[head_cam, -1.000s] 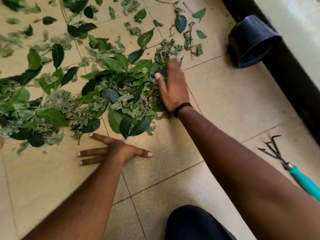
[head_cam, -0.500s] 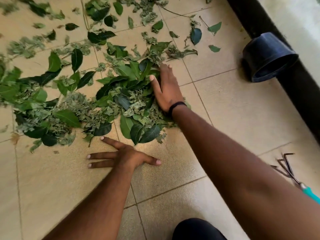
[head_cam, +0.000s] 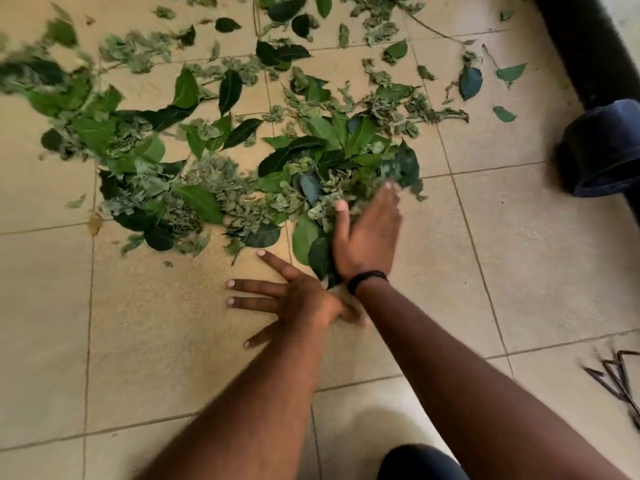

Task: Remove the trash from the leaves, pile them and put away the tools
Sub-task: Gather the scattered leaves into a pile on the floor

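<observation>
A knee [head_cam: 419, 462] shows at the bottom edge, with two bare forearms reaching out over the tiled floor [head_cam: 156, 341]. The left hand [head_cam: 294, 303] lies flat on a tile, fingers spread wide and holding nothing. Just beyond, the right hand [head_cam: 367, 237] stands on edge with straight fingers against the near side of the leaves [head_cam: 332, 168], a black band [head_cam: 365, 280] at the wrist. A rake [head_cam: 616, 375] lies well right; a black pot [head_cam: 602, 150] sits on its side farther off. Past the heap, leaves scatter to the far edge. They look light, limp and loose, likely better swept with a flat palm or scooped from underneath than pinched.
</observation>
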A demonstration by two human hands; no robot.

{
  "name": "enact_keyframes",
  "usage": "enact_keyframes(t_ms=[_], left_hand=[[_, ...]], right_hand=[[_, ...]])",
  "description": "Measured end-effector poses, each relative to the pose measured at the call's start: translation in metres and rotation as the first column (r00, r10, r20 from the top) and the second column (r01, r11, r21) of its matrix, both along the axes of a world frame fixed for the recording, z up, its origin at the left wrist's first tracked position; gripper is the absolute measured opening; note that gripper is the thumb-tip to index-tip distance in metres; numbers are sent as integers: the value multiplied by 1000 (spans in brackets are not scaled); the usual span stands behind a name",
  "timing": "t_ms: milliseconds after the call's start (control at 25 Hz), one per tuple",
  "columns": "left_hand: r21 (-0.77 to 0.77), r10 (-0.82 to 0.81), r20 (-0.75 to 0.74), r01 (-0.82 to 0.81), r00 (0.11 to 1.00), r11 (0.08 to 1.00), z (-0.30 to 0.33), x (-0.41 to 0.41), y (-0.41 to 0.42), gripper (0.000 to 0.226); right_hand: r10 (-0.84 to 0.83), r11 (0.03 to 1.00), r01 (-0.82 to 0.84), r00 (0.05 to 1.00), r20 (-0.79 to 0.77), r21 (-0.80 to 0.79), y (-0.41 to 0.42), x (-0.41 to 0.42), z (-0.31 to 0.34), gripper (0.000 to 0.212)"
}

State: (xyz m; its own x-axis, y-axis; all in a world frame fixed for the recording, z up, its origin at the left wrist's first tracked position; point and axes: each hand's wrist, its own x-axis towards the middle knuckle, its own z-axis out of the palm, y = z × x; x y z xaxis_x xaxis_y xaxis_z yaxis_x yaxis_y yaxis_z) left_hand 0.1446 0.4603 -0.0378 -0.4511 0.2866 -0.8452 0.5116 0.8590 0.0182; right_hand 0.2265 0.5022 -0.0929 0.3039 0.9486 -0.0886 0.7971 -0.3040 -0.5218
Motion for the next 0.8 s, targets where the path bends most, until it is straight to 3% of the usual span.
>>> enact_keyframes(t_ms=[120,200,320,440,480,560,640,680,720,800], left_hand=[[35,38,-2,-38,999,999,-5,0,0,164],[-6,24,12,-24,1000,1000,-6,-2,0,172],[-65,23,50,-19,999,998,-4,-6,3,190],[-83,52,71,-46,996,995,-4,-7,6,188],[-86,59,71,-53,996,995,-5,-7,8,188],[-79,48,82,-41,995,996,-8,-7,7,192],[-86,49,80,-42,996,995,-6,-8,7,194],[-97,53,76,-46,996,994,-4,-9,8,195],[-110,50,75,-42,996,993,-3,-8,9,195],[-137,37,77,-27,996,990,-1,-6,11,195]], right_hand=[[208,978,-208,964,-165,15,50,-69,12,86],[251,966,-225,933,-258,126,59,-74,20,85],[173,976,-150,974,-148,157,18,-26,24,95],[180,983,-179,983,42,-31,-37,19,17,117],[125,989,-118,990,66,-89,-44,24,12,121],[-139,983,143,990,38,-115,-26,31,7,116],[-398,909,398,917,29,-121,19,41,4,104],[-418,897,421,907,49,-137,42,41,4,100],[-351,925,354,935,41,-139,62,36,5,95],[11,999,-13,998,-55,-39,90,9,12,81]])
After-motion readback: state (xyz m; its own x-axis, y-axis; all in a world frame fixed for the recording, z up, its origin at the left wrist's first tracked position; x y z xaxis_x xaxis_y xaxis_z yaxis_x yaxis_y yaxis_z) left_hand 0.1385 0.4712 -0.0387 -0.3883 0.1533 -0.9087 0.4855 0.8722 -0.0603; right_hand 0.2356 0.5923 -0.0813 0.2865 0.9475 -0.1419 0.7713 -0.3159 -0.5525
